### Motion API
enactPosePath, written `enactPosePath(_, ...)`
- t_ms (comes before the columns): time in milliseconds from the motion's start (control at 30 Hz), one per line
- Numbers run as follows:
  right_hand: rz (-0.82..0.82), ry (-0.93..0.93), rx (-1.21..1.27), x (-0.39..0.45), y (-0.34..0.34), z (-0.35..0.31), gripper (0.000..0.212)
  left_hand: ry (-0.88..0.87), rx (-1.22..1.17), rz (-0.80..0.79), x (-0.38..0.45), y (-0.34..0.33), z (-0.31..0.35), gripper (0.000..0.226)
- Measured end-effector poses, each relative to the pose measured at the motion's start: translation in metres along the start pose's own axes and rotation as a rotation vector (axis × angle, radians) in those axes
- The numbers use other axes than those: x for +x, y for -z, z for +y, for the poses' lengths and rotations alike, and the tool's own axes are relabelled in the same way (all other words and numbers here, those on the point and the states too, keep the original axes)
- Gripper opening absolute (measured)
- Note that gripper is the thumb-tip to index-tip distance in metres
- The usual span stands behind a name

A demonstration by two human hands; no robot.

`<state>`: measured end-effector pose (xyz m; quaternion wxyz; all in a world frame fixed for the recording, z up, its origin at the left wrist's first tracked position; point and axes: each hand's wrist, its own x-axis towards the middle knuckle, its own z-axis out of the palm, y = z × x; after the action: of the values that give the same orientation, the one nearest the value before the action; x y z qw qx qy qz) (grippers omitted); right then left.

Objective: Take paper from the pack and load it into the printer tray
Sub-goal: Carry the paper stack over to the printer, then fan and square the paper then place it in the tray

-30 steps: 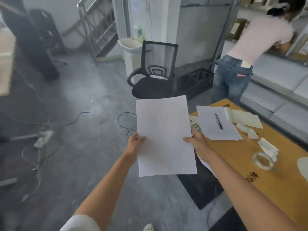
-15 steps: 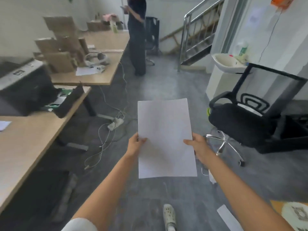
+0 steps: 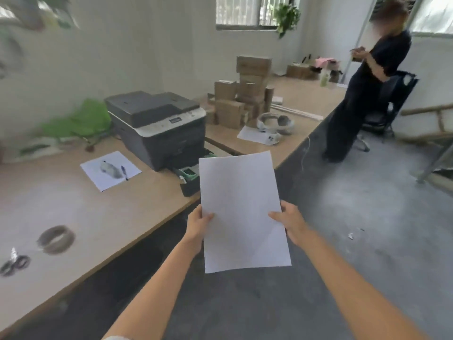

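1. The paper (image 3: 241, 209) was plain white, unmarked.
2. The printer (image 3: 159, 126), at 10 o'clock from the paper, was dark grey, with a pale grey band round its top.
3. Its tray (image 3: 188, 177) was black, with green parts inside.
4. The desk (image 3: 73, 217) was light tan wood.
5. The sheet (image 3: 110, 170), at 9 o'clock from the printer's tray, was white with a grey smudge; the pen (image 3: 124, 172) on it was blue.
6. The boxes (image 3: 241, 104), at 12 o'clock, were brown cardboard.
7. The bag (image 3: 85, 119), at 9 o'clock from the printer, was bright green.
8. The floor (image 3: 367, 229) was mottled grey.
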<state>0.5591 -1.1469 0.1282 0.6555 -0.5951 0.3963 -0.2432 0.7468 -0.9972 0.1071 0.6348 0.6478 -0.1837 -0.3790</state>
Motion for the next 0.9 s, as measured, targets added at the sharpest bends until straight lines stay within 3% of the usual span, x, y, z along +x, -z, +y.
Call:
enactPosePath(233,-0.268,-0.017,-0.063,0.129,-0.085,-0.015,0.022,0.001,-0.133,0.240,0.084,0.067,0.005,0.024)
enactPosePath(500,-0.463,-0.066,-0.170,0.262,-0.186,-0.028,0.022,0.034,-0.212,0.428,0.171,0.135,0.018,0.032)
enactPosePath(700,-0.572,-0.105,-0.177,0.330,-0.269,-0.028,0.024,0.011,-0.126,0.603,0.216,0.194,0.041,0.033)
enactPosePath(900,-0.632,-0.131,-0.133,0.386,-0.327,-0.029,0.028,-0.051,0.111,0.693,0.241,0.256,0.072,0.030)
